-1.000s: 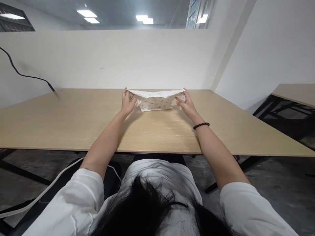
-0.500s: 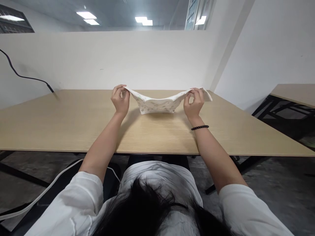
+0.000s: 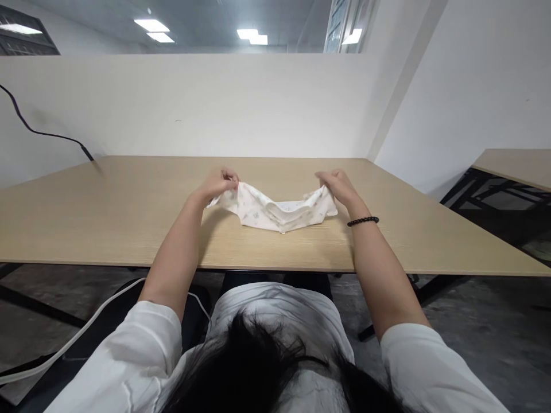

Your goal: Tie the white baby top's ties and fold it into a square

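A small white garment (image 3: 284,217) with a faint print, which looks like a baby top, sags in a curve between my two hands. Its lower middle appears to touch the wooden table (image 3: 129,218). My left hand (image 3: 222,182) pinches the cloth at its left shoulder, and a sleeve-like flap hangs below those fingers. On the other side, my right hand (image 3: 338,183) is closed at the garment's right upper corner; its fingertips are slightly blurred. A black beaded bracelet (image 3: 363,221) circles my right wrist.
A white partition (image 3: 258,103) rises behind the table. To the left, a black cable (image 3: 55,136) reaches the table's back corner. A second table (image 3: 516,163) stands off to the right. A white cord (image 3: 77,338) runs low at the left.
Both hands have come down and nearer to me with the garment. It was stretched higher near the table's back; now it hangs lower, with folds in its middle.
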Available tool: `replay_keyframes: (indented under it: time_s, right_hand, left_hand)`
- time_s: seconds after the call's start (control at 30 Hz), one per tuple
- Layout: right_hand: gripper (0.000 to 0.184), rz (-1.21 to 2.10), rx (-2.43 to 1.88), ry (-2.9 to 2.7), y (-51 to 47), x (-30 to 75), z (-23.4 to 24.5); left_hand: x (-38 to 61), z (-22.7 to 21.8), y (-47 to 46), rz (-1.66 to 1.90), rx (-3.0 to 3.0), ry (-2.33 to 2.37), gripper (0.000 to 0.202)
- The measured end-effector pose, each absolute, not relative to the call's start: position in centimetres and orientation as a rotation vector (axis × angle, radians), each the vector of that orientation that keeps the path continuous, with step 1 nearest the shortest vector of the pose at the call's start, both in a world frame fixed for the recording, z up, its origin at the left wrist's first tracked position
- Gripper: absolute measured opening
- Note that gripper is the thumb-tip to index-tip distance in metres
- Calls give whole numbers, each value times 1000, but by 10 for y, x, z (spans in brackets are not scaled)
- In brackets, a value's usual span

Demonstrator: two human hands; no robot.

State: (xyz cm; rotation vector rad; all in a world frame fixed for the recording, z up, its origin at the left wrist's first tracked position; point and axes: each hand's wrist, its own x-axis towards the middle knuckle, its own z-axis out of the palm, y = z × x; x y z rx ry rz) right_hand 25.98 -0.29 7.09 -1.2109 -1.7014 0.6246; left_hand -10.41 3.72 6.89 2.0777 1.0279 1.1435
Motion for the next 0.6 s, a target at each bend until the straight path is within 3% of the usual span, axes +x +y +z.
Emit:
replay_keyframes:
  time_s: [0.17, 0.3, 0.47, 0.6]
  right_hand:
    - [50, 1181, -1231, -2270, -9, 263, 72]
    - [49, 1633, -1070, -2459, -5, 272, 72]
    - [51, 1619, -833, -2429, -2, 288, 75]
    - [48, 1454, -842, -2255, -7, 285, 80]
  left_hand:
    - [-117, 72, 37, 205, 2014, 843, 14]
    - [-132, 79, 37, 103, 1883, 735, 38]
    - [-141, 84, 36, -37, 1829, 580, 67]
    - [-118, 84, 26, -40, 1952, 662, 64]
